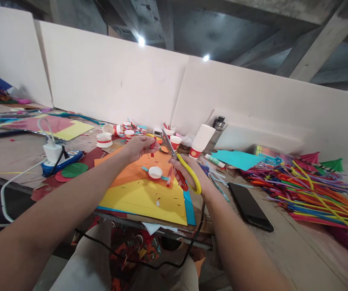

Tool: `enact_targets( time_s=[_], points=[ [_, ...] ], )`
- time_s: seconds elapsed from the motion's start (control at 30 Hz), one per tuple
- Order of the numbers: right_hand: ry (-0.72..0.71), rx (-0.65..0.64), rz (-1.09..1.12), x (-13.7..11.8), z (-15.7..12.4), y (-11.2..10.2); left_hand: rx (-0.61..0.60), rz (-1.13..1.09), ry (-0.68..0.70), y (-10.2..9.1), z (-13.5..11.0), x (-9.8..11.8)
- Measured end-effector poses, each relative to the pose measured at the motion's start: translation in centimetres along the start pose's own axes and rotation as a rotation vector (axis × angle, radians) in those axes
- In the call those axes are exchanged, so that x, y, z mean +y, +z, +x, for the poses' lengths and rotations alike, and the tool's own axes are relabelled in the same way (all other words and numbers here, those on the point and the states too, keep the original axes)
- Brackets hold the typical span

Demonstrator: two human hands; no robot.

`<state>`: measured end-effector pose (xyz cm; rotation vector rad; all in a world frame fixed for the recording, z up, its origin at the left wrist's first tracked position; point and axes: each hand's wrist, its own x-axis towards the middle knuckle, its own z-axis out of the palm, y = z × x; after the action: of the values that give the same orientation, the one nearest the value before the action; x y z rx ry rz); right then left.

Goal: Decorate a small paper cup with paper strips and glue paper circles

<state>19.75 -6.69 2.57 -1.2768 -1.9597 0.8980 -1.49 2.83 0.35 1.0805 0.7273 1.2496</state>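
My right hand [189, 171] is closed around the handles of yellow and red scissors [178, 161], their blades pointing up and left. My left hand [140, 146] pinches a small red paper strip [153, 146] just left of the blade tips. Both hands hover over orange paper [137, 167] and yellow paper [143, 198] lying on the table. A small white cup piece with blue strips [155, 172] sits on the orange sheet below my hands.
A stack of white paper cups [202, 139] stands behind the scissors. A black phone [249, 206] lies to the right, beside a heap of coloured pipe cleaners [307, 190]. A power strip with a white charger [57, 155] is at the left. Cut cup pieces [104, 139] litter the back.
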Motion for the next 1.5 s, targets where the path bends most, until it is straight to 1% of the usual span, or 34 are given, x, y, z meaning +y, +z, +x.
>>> enact_targets(
  time_s=[0.13,0.37,0.57,0.7,0.8,0.97,1.1,1.2,1.37,1.5],
  points=[
    [0.051,-0.062,0.033,-0.3,-0.2,-0.1,-0.007,-0.013,-0.025,-0.1,0.0,0.1],
    [0.055,-0.097,0.081,0.0,-0.2,-0.4,-0.003,-0.033,-0.045,-0.3,0.0,0.3],
    [0.068,-0.111,0.106,0.0,-0.1,-0.5,-0.028,-0.023,-0.026,-0.6,0.3,0.1],
    [0.089,-0.109,0.094,0.2,-0.1,-0.4,-0.025,-0.017,-0.035,-0.5,0.2,0.3],
    [0.073,-0.101,0.090,0.5,-0.1,-0.4,-0.016,-0.022,-0.042,-0.4,0.1,0.2],
    [0.057,-0.066,0.075,-0.1,-0.4,-0.4,-0.015,0.048,-0.071,-0.1,0.0,-0.7],
    [0.009,-0.052,0.037,-0.3,-0.5,-0.5,-0.031,0.083,-0.107,0.4,-0.2,-1.4],
    [-0.027,-0.054,0.019,0.1,-0.3,-0.5,-0.037,0.064,-0.118,0.5,-0.2,-1.4],
    [0.010,-0.054,0.018,0.3,-0.3,-0.4,-0.027,0.010,-0.092,-0.1,0.1,-0.6],
    [0.069,-0.077,0.059,0.1,-0.4,-0.3,-0.038,-0.005,-0.087,-0.7,0.4,-0.4]
  ],
)
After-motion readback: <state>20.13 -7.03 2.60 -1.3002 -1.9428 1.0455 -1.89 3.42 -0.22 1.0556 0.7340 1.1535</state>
